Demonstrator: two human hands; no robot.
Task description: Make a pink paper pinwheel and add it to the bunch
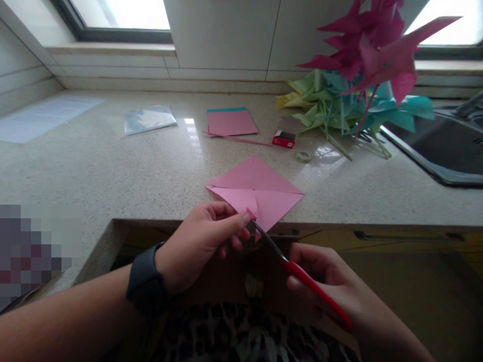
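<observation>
A square of pink paper (260,176) lies turned like a diamond at the counter's front edge, with creases across it and slits at its left and near corners. My left hand (215,229), a dark watch on its wrist, pinches the paper by the near corner between thumb and fingers. In my right hand (324,281) is a pair of scissors (309,284) with red handles. Their blades reach up and left to the paper's near corner, close by my left thumb. Whether the blade tips are apart I cannot tell.
Behind the paper lie a stack of coloured sheets (230,122), a pink stick (241,138), a small red box (284,139) and a tape roll (304,156). Paper pinwheels (339,100) stand by the sink (445,146). A clear packet (149,120) and printed sheets (45,115) are leftward.
</observation>
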